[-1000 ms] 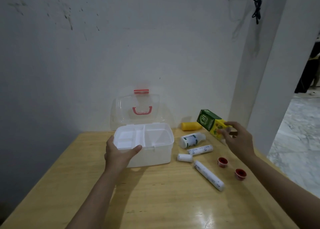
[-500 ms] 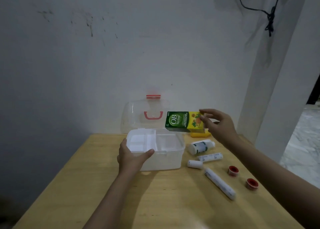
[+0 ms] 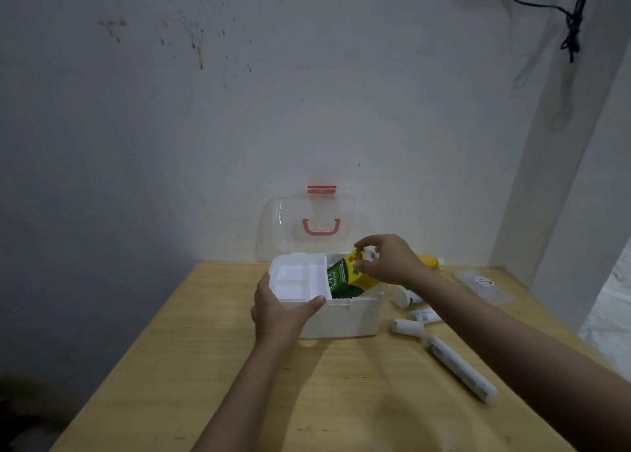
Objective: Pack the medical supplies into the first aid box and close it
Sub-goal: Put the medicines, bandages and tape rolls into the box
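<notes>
I'm seeing dim, flat lighting, brightest on the wall (image 3: 307, 127) and fading to near black at the lower left corner. The table (image 3: 205, 366) is showing soft glare. Wide-angle distortion is bending the edges; the right forearm (image 3: 546, 366) is looking blurred.

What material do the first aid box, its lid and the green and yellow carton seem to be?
First aid box: opaque white plastic, smooth, moulded tray dividers. Lid: clear glossy plastic; the wall shows through. Green and yellow carton: probably printed cardboard, with flat faces and sharp folded edges.
</notes>
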Motion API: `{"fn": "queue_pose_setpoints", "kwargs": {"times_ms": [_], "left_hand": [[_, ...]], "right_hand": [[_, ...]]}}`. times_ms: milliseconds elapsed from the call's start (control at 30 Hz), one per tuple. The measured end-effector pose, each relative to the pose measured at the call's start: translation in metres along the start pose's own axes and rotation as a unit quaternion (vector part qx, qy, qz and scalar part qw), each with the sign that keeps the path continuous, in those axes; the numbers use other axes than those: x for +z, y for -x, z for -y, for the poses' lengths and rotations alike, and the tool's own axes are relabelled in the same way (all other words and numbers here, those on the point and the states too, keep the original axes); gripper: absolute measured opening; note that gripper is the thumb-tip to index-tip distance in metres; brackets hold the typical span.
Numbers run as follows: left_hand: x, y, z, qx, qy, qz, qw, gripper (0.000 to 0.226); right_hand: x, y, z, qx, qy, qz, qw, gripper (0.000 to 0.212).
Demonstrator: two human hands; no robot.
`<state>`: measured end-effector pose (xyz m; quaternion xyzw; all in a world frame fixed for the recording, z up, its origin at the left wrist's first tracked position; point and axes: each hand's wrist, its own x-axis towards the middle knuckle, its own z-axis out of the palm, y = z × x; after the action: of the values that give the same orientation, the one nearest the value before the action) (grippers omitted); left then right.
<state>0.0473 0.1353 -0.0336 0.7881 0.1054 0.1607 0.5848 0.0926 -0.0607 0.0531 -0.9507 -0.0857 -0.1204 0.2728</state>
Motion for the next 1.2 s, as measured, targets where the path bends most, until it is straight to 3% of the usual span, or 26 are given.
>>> {"fn": "queue_pose_setpoints", "kwargs": {"times_ms": [267,433,800,1000,1200], "left_hand": [[0.001,0.0,-0.001,0.001,0.0,-0.004,1.0,0.11],[0.0,0.002,0.001,0.001,0.006,-0.002,1.0,0.11],[0.002,0.001,0.003,-0.004,-0.013,-0.008,1.0,0.111],[0.002,0.001,0.004,0.005,-0.004,-0.009,1.0,0.11],[0.001,0.003,0.003,0.012,0.001,-0.006,1.0,0.108]], "right_hand": [[0.022,-0.007,0.013,-0.008,0.051,-0.019,0.998,0.034],[0.026,-0.009,0.009,0.045,0.026,-0.022,0.998,0.032],[0.054,-0.017,0.017,0.129,0.008,0.088,0.988,0.028],[0.065,-0.028,0.013,0.136,0.084,0.164,0.973,0.03],[0.068,-0.032,0.012,0.171,0.063,0.175,0.968,0.03]]}}
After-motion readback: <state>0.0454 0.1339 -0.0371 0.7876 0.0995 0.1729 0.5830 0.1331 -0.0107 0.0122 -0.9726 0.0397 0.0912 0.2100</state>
